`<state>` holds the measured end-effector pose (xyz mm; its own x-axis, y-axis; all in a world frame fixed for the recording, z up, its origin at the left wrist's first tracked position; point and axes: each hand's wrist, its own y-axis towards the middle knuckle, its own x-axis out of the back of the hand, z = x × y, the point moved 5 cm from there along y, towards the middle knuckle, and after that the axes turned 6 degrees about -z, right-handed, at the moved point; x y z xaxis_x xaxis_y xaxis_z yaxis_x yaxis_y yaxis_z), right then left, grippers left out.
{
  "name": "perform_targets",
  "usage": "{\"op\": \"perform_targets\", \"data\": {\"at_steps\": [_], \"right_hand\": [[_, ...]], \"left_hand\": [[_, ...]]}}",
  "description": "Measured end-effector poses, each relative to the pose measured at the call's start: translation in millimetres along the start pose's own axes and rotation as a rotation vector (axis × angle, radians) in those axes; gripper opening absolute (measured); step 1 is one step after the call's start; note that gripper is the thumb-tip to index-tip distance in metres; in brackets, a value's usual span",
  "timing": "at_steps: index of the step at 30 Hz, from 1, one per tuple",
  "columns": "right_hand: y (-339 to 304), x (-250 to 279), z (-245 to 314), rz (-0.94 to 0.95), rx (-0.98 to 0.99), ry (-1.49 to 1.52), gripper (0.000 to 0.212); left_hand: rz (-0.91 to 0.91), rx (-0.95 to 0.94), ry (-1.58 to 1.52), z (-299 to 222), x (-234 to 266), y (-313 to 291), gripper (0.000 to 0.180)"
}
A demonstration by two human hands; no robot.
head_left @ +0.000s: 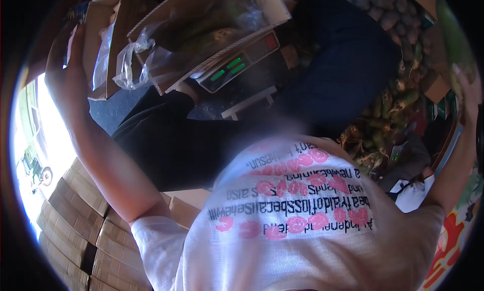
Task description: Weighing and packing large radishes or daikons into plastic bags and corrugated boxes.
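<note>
At the far left my left hand (66, 81) is raised beside a narrow cardboard box (101, 46). Its thumb and fingers stand apart with a bright gap between them, though the tips fade into shadow. My right hand (469, 94), out at the far right, is closed around the lower end of a long green vegetable (451, 39), blurred near the rim. Between my arms, a large open cardboard box (222, 51) lined with clear plastic (136, 59) holds greenish produce in shadow. It stands tilted in view over a scale (234, 71) with lit green digits.
A heap of green vegetables (393, 107) with dry, yellowish ends lies at right, below dark roundish produce (388, 11). Stacked cardboard cartons (75, 220) rise at lower left. Dark trouser legs (343, 59) extend through the middle. Grey cloth (411, 157) shows near my right arm.
</note>
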<state>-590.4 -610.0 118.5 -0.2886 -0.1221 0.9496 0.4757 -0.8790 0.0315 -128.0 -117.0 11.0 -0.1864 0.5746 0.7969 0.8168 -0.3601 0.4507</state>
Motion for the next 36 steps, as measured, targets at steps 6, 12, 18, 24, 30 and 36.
{"op": "perform_targets", "data": {"at_steps": [6, 12, 18, 24, 30, 36], "right_hand": [[-122.8, -73.8, -207.1, 0.263, -0.456, 0.345, 0.044], [-280.6, -236.8, -274.7, 0.558, -0.642, 0.637, 0.031], [-403.5, -305.8, -311.5, 0.666, -0.657, 0.381, 0.078], [-480.5, -329.6, -335.3, 0.779, -0.752, 0.281, 0.089], [-502.2, -331.8, -385.0, 0.502, -0.859, 0.457, 0.095], [-436.7, -306.2, -453.9, 0.117, -0.982, 0.504, 0.090]], "left_hand": [[-0.102, 0.054, -0.108, -37.8, -20.8, -6.8, 0.033], [-0.001, 0.173, -0.228, -37.3, -18.4, -20.1, 0.051], [0.102, 0.120, -0.433, -129.7, -32.6, -49.6, 0.045], [0.093, -0.163, -0.389, -170.8, -32.9, -58.3, 0.035], [0.195, -0.114, -0.503, -193.1, -38.6, -67.1, 0.028], [0.206, -0.193, -0.415, -221.2, -29.9, -67.9, 0.030]]}}
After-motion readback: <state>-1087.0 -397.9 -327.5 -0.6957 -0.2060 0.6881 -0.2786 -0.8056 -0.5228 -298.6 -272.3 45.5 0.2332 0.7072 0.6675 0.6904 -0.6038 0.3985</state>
